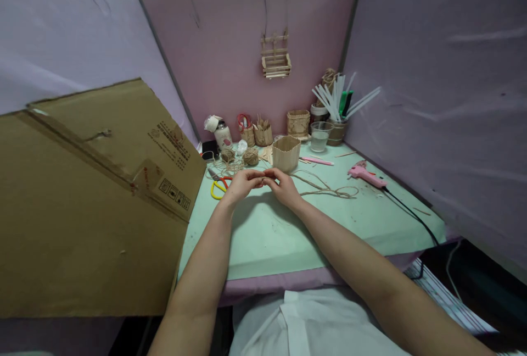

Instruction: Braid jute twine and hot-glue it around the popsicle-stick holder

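Left hand (pixel 245 182): fingertips brought together with the other hand's over the worktop (pixel 269 240), between its left and right edges; pinched, it seems, on twine.
Right hand (pixel 283 187): fingers bent in the same pinch; the bit between the fingertips is too small to make out.
Twine (pixel 325 189): loose strands run from beside the right hand toward the worktop's right edge.
Wooden cup (pixel 286 154): upright, just beyond the hands, toward the back edge.
Done: the cup's walls stand joined all round.
Left: its visible wall is bare of twine; the strands look unfixed, so the twine work seems at an early stage.
Glue gun (pixel 367 174): lying near the right edge, unheld.
Scissors (pixel 219 187): near the left edge, beside the left hand.
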Demonstrator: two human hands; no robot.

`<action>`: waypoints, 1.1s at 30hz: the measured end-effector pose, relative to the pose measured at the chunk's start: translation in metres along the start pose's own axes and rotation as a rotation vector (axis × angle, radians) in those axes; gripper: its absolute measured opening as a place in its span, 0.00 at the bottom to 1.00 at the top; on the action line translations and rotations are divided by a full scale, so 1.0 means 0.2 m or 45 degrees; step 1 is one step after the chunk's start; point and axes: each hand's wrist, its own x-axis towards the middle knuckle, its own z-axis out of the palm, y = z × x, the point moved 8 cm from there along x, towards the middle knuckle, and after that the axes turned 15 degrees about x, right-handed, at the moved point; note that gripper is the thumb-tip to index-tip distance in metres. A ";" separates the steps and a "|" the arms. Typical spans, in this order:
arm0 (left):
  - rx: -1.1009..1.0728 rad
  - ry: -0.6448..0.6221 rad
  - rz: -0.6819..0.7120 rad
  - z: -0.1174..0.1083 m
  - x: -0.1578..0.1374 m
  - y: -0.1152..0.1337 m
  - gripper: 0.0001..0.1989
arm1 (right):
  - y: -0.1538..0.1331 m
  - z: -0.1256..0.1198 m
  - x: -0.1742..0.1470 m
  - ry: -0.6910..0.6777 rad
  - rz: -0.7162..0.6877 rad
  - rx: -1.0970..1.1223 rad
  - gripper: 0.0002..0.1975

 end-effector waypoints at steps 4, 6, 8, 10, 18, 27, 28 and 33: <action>0.027 -0.085 0.041 0.02 -0.02 0.01 0.20 | 0.03 -0.02 -0.01 0.068 0.021 -0.003 0.09; 0.080 -0.082 0.086 0.02 -0.03 0.03 0.21 | 0.03 -0.04 -0.01 0.095 0.022 -0.015 0.09; 0.150 -0.028 0.121 0.00 -0.02 0.04 0.19 | 0.02 -0.04 0.00 0.115 0.023 -0.029 0.09; 0.215 0.036 0.148 -0.01 -0.02 0.05 0.16 | 0.02 -0.05 0.00 0.123 0.024 -0.037 0.10; 0.340 0.164 0.170 -0.01 0.01 0.03 0.10 | 0.00 -0.06 -0.01 0.156 0.019 -0.042 0.11; 0.496 0.281 0.256 -0.02 -0.04 0.11 0.05 | -0.02 -0.06 -0.01 0.169 -0.011 -0.064 0.12; 0.532 0.299 0.269 -0.02 -0.04 0.13 0.04 | -0.02 -0.05 -0.01 0.164 -0.016 -0.072 0.12; 0.566 0.307 0.305 -0.03 -0.06 0.15 0.03 | -0.01 -0.04 0.00 0.078 -0.047 -0.148 0.11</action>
